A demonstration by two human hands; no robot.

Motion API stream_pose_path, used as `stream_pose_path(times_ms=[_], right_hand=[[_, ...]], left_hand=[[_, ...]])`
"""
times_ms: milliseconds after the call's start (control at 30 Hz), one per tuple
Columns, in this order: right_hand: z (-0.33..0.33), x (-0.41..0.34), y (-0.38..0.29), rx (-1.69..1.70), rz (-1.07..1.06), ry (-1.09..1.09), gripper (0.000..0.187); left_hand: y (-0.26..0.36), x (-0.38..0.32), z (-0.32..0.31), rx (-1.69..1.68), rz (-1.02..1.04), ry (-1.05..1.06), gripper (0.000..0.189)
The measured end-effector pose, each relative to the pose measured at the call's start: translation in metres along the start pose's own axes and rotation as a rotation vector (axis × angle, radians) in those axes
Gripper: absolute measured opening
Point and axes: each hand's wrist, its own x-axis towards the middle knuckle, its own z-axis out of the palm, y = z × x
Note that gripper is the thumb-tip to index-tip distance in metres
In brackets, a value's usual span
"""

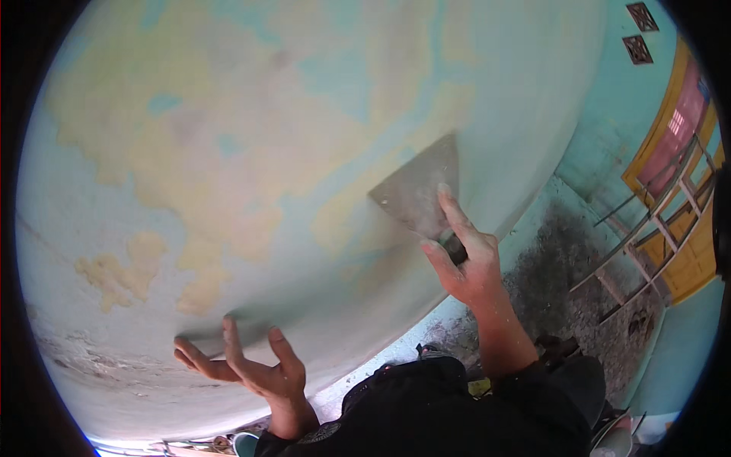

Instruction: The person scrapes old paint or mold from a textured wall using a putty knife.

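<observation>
A wide scraper (420,185) with a broad, dusty metal blade and a dark handle is held in my right hand (471,257), its index finger stretched along the blade. The blade lies at or very near the wall (320,228), which shows patches of yellow, pale blue and whitish coating. My left hand (260,365) has its fingers spread, fingertips at the lower part of the wall, and holds nothing. Rough, flaking plaster (97,360) shows to the left of that hand.
A wooden ladder (657,228) leans on the right, by a yellow-framed door or window (651,143). The floor (559,245) is stained and dusty. Two vent blocks (637,49) sit in the turquoise side wall. Buckets (245,444) stand near the bottom edge.
</observation>
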Motion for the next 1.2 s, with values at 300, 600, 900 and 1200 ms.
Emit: stream_pose_path(times_ms=[300,600,900,1200], right_hand=[[0.012,-0.045,0.057,0.009,-0.14,0.018,0.062],[-0.007,-0.014,0.029,0.066,-0.051,-0.081,0.064],[-0.027,0.029,0.003,0.059,-0.167,-0.099,0.065],[-0.019,0.014,0.017,0.073,-0.205,-0.101,0.062]], left_hand=[[0.003,0.002,0.011,0.17,0.008,0.142,0.053],[0.01,0.003,0.014,0.146,-0.197,0.16,0.046],[0.004,-0.004,0.02,0.207,-0.171,0.188,0.048],[0.007,-0.002,0.022,0.184,-0.15,0.173,0.049]])
